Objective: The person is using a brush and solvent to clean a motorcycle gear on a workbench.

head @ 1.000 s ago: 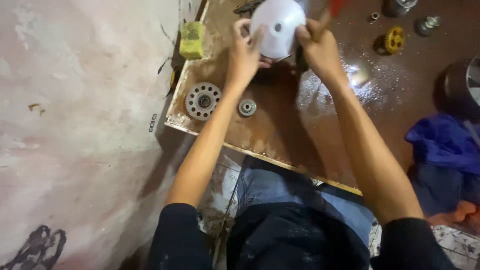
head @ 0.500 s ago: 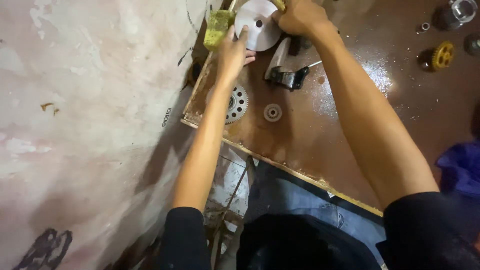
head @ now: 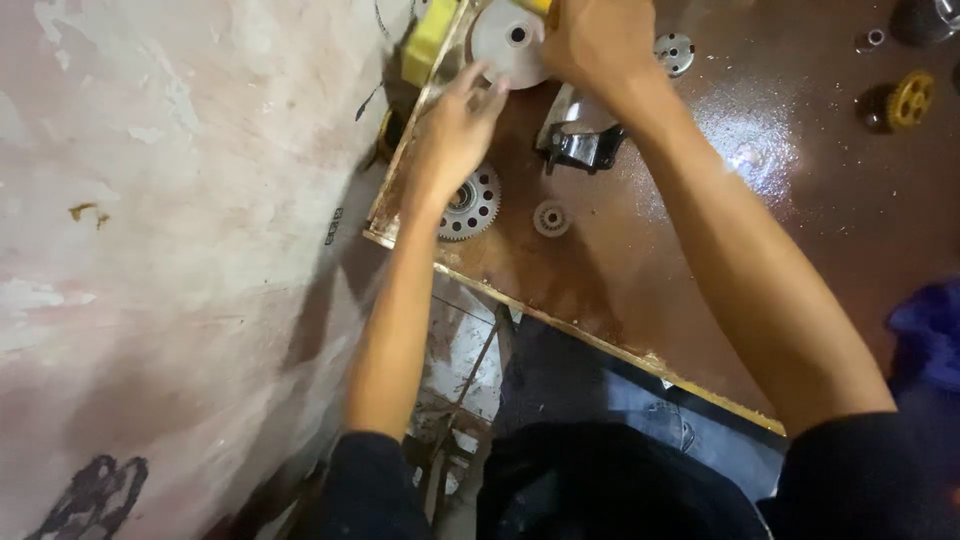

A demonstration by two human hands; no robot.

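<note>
Left hand (head: 455, 135) fingers spread, touching round white metal disc (head: 508, 42); right hand (head: 598, 40) gripping disc's far edge. Toothed steel gear (head: 470, 203) beside left wrist.

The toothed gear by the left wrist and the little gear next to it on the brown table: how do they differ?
The toothed gear is clearly wider than the small gear. The toothed gear shows a ring of holes around a dark hub, while the small gear looks plain and pale with one centre hole. The left hand partly covers the toothed gear; the small gear lies fully in view, untouched. Both are round, metal and lie flat on the brown table.
</note>
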